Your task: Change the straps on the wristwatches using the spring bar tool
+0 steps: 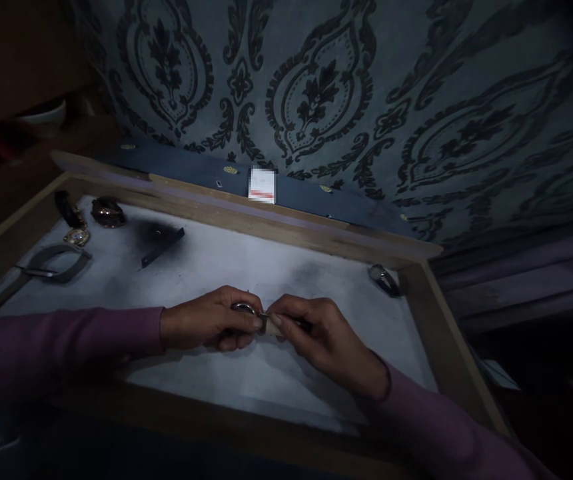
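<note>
My left hand [219,321] is closed on a wristwatch [243,308]. The watch has a round silvery case, mostly covered by my thumb and fingers. Close against it, my right hand [324,333] pinches something small and slim at the side of the case. Whether that is part of the strap or a small tool, I cannot tell. A pale beige piece [271,327] shows just below my right fingertips. Both hands are above the white bottom of a wooden drawer [286,230].
At the drawer's left lie a gold watch [76,235] with a black strap, a dark bronze watch [108,212] and a grey band [66,267]. A thin black strip [162,248] lies nearby. Another watch [385,280] rests by the right wall. Patterned wallpaper [316,87] rises behind.
</note>
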Motion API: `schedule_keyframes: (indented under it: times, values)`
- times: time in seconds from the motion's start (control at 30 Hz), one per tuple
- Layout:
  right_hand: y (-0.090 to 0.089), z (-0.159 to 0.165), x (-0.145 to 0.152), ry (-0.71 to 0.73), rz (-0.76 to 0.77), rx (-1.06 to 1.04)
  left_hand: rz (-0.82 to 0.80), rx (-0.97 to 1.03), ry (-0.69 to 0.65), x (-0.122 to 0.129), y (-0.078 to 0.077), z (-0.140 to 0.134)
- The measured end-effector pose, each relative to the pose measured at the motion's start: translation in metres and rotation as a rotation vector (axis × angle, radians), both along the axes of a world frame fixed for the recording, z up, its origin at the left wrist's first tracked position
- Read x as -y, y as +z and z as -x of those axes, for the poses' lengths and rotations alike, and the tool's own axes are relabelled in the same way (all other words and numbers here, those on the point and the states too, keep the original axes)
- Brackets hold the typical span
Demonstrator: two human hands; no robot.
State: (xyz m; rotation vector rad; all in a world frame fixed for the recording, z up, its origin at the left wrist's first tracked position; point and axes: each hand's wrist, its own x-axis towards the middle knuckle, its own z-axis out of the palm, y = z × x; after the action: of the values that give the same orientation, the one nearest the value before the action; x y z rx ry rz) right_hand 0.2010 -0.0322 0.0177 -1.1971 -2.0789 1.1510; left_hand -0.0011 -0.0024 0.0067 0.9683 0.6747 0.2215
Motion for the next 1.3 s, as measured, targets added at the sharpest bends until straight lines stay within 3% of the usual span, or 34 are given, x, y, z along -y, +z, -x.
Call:
schedule_keyframes:
  times: [0.37,0.87,1.3]
  values:
    - [-0.0004,-0.0003,0.0004,-0.014,-0.003,-0.009,-0.020,-0.003,0.014,-0.0007,0.0001,0.0000]
    - [0.0017,0.0039,0.0009,-0.128,0.145,-0.090,-0.017,-0.005,0.051,-0.0022,-0.0032,-0.0002]
    - [-0.0021,0.0050,-0.0004,-0.139,0.097,-0.058,-0.076,-0.030,0.024,-0.0035,-0.0016,-0.0007]
